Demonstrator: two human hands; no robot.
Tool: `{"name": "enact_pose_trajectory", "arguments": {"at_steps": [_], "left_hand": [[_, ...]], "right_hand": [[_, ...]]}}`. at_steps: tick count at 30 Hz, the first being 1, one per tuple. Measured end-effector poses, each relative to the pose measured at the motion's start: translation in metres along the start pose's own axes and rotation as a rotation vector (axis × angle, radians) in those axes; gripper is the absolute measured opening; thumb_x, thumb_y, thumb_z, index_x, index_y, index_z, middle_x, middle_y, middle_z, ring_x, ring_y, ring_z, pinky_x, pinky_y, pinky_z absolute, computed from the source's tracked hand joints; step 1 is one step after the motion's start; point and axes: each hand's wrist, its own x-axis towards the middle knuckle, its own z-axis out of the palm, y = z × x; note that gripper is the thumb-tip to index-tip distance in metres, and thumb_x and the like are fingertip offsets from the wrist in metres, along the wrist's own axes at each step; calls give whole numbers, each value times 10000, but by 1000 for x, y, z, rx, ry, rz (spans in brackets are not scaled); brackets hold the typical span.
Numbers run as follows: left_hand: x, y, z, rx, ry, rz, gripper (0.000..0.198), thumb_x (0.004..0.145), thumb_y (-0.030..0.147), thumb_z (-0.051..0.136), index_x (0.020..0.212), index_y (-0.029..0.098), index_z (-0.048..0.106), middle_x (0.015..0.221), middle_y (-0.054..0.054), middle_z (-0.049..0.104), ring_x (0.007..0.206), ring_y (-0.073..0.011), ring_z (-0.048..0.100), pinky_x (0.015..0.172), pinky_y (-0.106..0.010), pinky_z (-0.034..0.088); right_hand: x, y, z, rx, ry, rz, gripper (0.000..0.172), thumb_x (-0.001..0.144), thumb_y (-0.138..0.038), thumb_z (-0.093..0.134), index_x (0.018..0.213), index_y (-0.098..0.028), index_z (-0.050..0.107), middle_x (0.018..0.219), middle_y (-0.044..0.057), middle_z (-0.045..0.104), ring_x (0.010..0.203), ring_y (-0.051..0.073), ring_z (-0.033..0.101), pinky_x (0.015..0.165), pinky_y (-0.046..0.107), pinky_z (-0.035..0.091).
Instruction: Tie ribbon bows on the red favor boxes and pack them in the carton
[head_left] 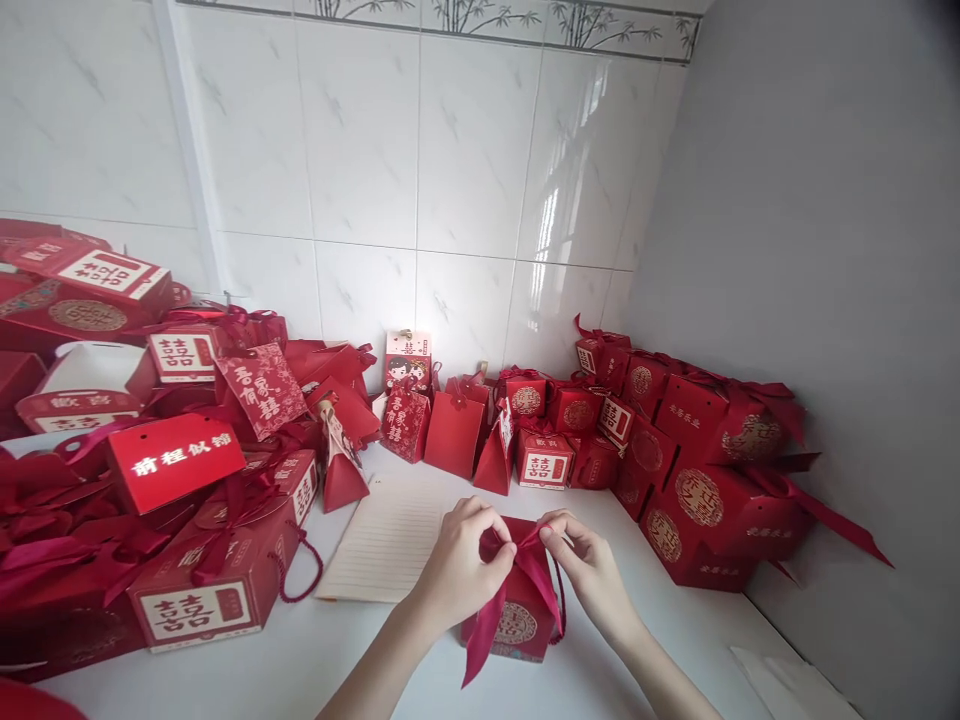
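Observation:
A red gift box (516,625) with a round gold emblem on its front stands on the white table before me. Dark red ribbon (491,628) lies across its top, and one tail hangs down the front. My left hand (474,550) pinches the ribbon between thumb and forefinger at the left of the top. At the right, my right hand (577,555) is closed on another part of the same ribbon. A dark red cord handle (559,605) shows at the box's right side. The middle of the ribbon is partly hidden by my fingers.
A lined notebook (382,540) lies open left of the box. Red boxes (202,580) are heaped at the left; more stacked boxes (697,510) stand against the grey wall at right. Small red boxes (454,430) line the tiled wall. White paper (787,685) lies at the lower right.

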Motion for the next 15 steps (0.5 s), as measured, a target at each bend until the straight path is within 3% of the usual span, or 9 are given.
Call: {"name": "enact_pose_trajectory", "arguments": {"at_steps": [7,9,13,15], "left_hand": [[-1,3,1,7,13,-47,92,742,159,498,664,199,523,802,-15,546,848,-187,520,803,-353,419],[-2,3,2,10,19,-49,96,739,149,498,661,199,521,800,-14,547,845,-186,520,800,-355,419],[-2,3,5,22,67,-43,101,736,143,498,659,203,524,793,-15,550,847,-191,520,808,-370,417],[-2,3,7,30,89,-47,100,736,147,498,659,205,525,789,-14,550,846,-193,523,806,-371,418]], "right_hand": [[2,-11,-13,-82,12,172,473,734,-642,524,646,-178,502,669,19,522,654,168,499,619,267,417],[2,-14,-21,-112,-84,265,502,749,-664,481,613,-181,481,572,-11,465,570,142,445,580,258,374],[0,-17,-31,-100,-398,404,612,740,-733,406,520,-170,503,428,-64,268,432,93,256,467,242,231],[-2,-17,-29,-112,-491,432,637,702,-767,417,492,-171,492,414,-68,250,420,81,192,444,243,160]]}}
